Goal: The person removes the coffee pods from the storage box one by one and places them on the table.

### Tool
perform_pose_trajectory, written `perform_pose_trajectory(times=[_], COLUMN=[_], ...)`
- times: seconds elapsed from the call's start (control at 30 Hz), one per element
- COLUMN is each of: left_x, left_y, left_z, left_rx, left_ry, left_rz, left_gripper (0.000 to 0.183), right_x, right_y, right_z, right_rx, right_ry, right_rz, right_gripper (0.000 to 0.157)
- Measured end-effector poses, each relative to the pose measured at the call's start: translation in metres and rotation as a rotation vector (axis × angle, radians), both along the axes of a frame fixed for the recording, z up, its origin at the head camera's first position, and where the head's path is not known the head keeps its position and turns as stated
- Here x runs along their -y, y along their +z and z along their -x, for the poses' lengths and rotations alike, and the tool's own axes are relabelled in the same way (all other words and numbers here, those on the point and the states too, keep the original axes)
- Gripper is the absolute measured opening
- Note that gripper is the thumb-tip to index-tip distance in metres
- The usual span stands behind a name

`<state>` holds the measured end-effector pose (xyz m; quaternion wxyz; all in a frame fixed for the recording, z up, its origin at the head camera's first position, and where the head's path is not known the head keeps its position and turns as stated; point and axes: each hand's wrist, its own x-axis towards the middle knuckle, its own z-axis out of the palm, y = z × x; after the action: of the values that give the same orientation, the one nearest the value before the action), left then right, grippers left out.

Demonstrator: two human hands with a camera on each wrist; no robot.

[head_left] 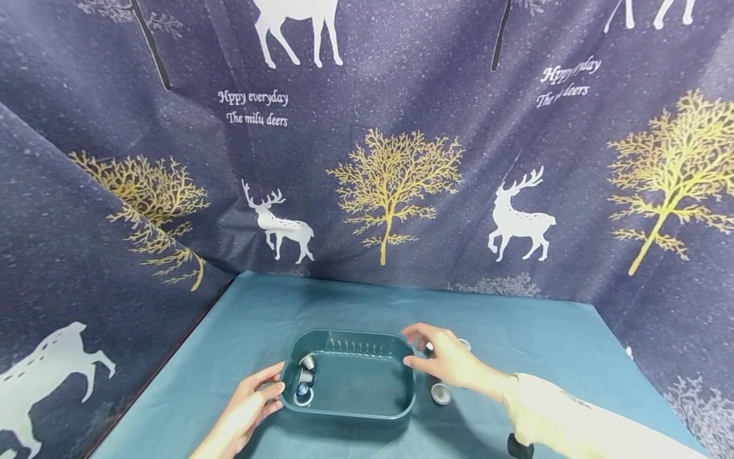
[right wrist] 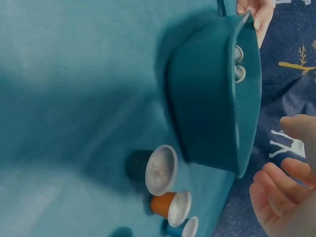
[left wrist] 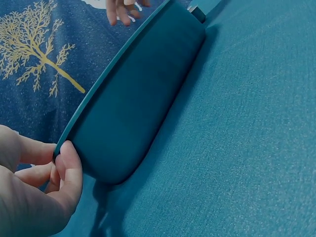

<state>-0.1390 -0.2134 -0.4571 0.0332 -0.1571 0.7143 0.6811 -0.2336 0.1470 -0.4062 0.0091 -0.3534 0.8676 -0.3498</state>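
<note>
A dark teal rectangular tub (head_left: 358, 386) stands on the cloth-covered table, and my left hand (head_left: 243, 408) pinches its left rim between thumb and fingers. Coffee capsules lie at the left end inside it: a silver one (head_left: 308, 363) and a blue one (head_left: 302, 389) show there. My right hand (head_left: 447, 358) hovers at the tub's right rim with fingers spread and apart, holding nothing that I can see. Beside the tub in the right wrist view stand an orange capsule (right wrist: 160, 204), a blue capsule (right wrist: 174, 230) and a larger-looking capsule with a pale lid (right wrist: 161, 170).
A silver-lidded capsule (head_left: 441, 393) rests on the teal tablecloth (head_left: 504, 408) to the right of the tub. Behind the table hangs a dark blue curtain (head_left: 355, 210) printed with deer and trees.
</note>
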Motion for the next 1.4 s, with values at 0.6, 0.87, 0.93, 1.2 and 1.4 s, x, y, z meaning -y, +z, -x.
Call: perform_pose_trajectory(times=[0.6, 0.87, 0.93, 1.2, 1.4], left_x=[0.001, 0.001, 0.001, 0.001, 0.0], left_y=[0.003, 0.002, 0.001, -0.001, -0.001], left_z=[0.0, 0.0, 0.001, 0.001, 0.001], left_rx=[0.001, 0.014, 0.013, 0.007, -0.001], left_ry=[-0.005, -0.004, -0.006, -0.006, -0.002], left_rz=[0.01, 0.01, 0.008, 0.004, 0.003], left_gripper=[0.051, 0.05, 0.05, 0.051, 0.051], right_x=[0.037, 0.054, 0.059, 0.084, 0.105], right_y=[0.017, 0.021, 0.022, 0.027, 0.029], right_z=[0.026, 0.048, 0.051, 0.059, 0.065], right_rx=[-0.056, -0.001, 0.011, 0.029, 0.022], right_ry=[0.228, 0.403, 0.424, 0.45, 0.484], right_rz=[-0.233, -0.326, -0.338, -0.334, -0.345], right_gripper=[0.044, 0.045, 0.047, 0.052, 0.054])
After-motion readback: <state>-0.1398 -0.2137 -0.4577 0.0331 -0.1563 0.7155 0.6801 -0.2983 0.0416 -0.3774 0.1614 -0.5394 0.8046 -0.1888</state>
